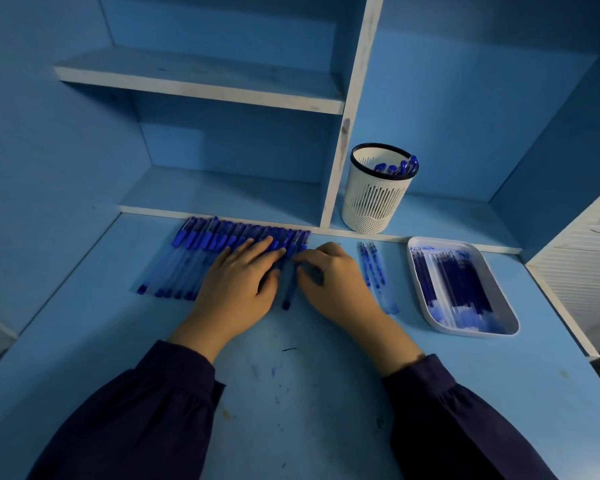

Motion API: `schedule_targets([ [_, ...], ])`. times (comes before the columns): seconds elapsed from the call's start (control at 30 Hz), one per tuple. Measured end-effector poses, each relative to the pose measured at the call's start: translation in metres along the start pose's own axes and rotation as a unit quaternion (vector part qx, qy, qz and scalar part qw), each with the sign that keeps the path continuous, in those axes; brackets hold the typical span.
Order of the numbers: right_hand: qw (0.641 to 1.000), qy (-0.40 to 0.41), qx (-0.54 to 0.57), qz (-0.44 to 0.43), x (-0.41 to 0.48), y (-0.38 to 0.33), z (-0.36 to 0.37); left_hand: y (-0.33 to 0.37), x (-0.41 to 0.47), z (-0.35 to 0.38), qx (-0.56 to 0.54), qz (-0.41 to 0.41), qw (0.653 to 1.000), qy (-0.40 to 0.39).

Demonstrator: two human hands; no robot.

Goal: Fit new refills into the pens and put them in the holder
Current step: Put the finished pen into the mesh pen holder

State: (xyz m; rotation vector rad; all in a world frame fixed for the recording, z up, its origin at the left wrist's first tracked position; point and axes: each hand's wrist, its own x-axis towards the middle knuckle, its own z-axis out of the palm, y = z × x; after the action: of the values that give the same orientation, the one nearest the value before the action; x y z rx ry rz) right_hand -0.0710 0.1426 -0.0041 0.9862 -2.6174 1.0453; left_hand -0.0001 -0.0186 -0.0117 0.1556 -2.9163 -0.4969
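Head view: on the surface (pixel 291 393), the end pen (pixel 287 292) is pinched by the curled right hand (pixel 333 278) while the row (pixel 194 244) is pressed by the flat left hand (pixel 236 285); neighbours may be dragged askew.

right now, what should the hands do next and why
Probably draw the pen that the right hand pinches clear of the row of pens, which the left hand lies flat on; it likely needs opening before a refill from the tray goes in.

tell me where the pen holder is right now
In the head view, the white pen holder stands on the low shelf ledge, right of centre, just right of the white divider and behind the tray of refills.
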Motion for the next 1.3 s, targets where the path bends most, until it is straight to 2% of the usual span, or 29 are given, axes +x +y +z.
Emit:
schedule_targets([
  [0.13,0.999,0.022,0.001,0.027,0.0,0.002,-0.004,0.0,0.0,0.0,0.0,-0.001,1.0,0.0],
  [0.5,0.997,0.005,-0.045,0.066,-0.005,-0.006,-0.007,0.002,0.0,-0.002,0.001,-0.001,1.0,0.0],
  [0.77,0.991,-0.003,-0.026,0.134,-0.009,-0.003,-0.016,0.002,-0.001,-0.002,-0.007,0.003,1.0,-0.002],
  [0.87,0.977,-0.002,0.052,0.205,-0.009,-0.003,-0.026,0.002,-0.002,-0.002,0.013,0.003,1.0,0.018],
  [0.97,0.948,0.002,0.169,0.268,-0.011,0.002,-0.036,0.007,-0.004,-0.004,0.024,0.016,0.996,0.082],
  [1.03,0.905,0.019,0.301,0.299,-0.015,-0.001,-0.042,0.012,-0.005,-0.006,-0.019,0.042,0.991,0.126],
  [1.1,0.868,0.041,0.397,0.296,-0.021,-0.008,-0.048,0.023,-0.007,-0.009,-0.131,0.048,0.98,0.139],
  [1.2,0.856,0.064,0.448,0.251,-0.032,-0.022,-0.053,0.044,-0.015,-0.016,-0.351,0.001,0.931,0.099],
  [1.3,0.847,0.075,0.473,0.23,-0.047,-0.031,-0.054,0.061,-0.02,-0.02,-0.489,-0.032,0.869,0.073],
])
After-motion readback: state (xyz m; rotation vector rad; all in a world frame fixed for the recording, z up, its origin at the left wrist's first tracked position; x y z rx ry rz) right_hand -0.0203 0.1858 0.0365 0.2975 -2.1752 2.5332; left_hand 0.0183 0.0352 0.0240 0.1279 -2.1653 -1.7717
